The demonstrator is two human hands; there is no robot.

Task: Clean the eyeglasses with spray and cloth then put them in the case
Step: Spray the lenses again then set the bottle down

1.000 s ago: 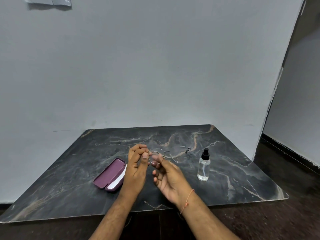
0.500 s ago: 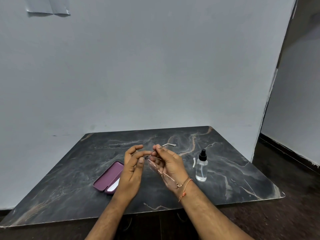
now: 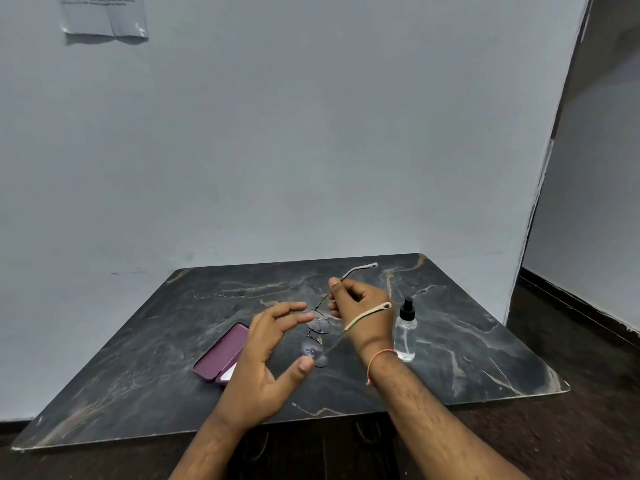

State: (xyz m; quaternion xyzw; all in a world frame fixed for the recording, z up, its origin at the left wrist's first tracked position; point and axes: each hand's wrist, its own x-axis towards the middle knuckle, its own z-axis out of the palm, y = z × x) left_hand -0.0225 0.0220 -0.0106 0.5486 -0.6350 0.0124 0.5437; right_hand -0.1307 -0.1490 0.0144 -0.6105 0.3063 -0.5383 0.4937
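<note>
Thin-framed eyeglasses [image 3: 318,327] with pale temple tips hang above the dark marble table [image 3: 138,341], lenses down and both temples unfolded. My right hand [image 3: 360,306] pinches one temple near the hinge; the other temple lies across the back of that hand. My left hand [image 3: 273,344] is open beside the lenses, fingers spread, apart from the frame. A purple glasses case [image 3: 221,355] lies slightly ajar to the left with something white inside. A clear spray bottle [image 3: 405,332] with a black cap stands upright just right of my right wrist.
The table stands against a grey wall [image 3: 311,150], with a sheet of paper [image 3: 104,17] taped up high at the left. A dark floor [image 3: 588,341] and a doorway are to the right.
The glasses have been turned so the lenses hang downward. My left hand has let go of the frame and opened. My right hand now holds them alone by a temple.
</note>
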